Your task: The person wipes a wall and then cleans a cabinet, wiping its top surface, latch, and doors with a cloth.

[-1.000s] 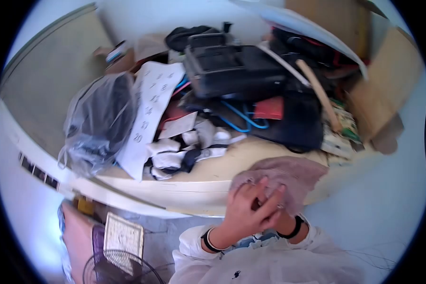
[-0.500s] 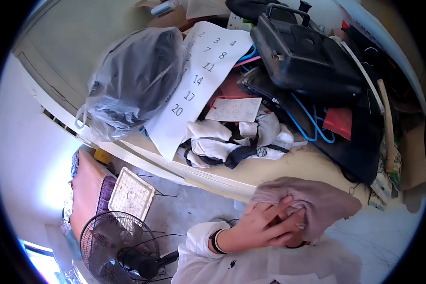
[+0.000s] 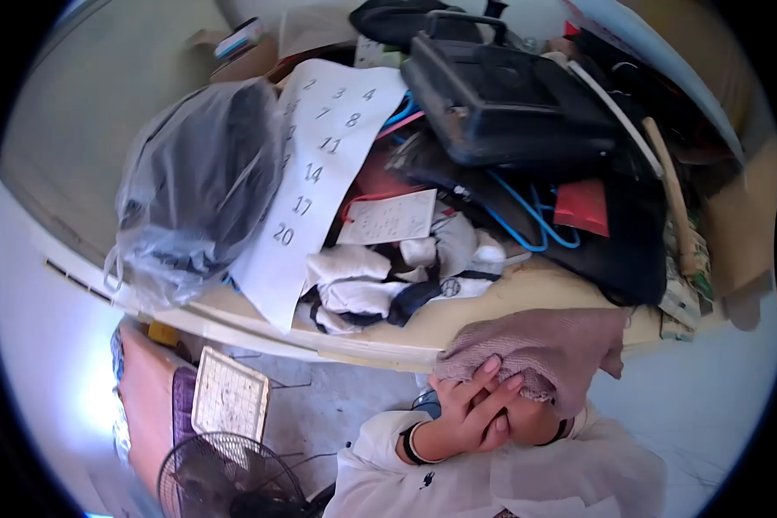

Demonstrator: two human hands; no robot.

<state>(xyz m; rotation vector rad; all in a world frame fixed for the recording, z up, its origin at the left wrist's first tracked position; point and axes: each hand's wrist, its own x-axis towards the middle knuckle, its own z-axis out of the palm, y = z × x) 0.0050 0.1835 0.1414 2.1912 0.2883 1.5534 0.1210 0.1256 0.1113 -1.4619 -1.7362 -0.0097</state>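
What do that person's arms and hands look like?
The left hand and right hand show no gloves. The sleeves are whitish and loose. The left wrist has a black band and a thin pale band; the right wrist, a dark band.

The person wears a loose, thin, off-white shirt [image 3: 578, 483] with long sleeves [image 3: 375, 440], creased and softly rumpled. A small dark emblem [image 3: 427, 481] marks the front. I can see black and pale bands [image 3: 407, 443] around the left wrist [image 3: 426, 439], and a dark band [image 3: 564, 430] at the right.
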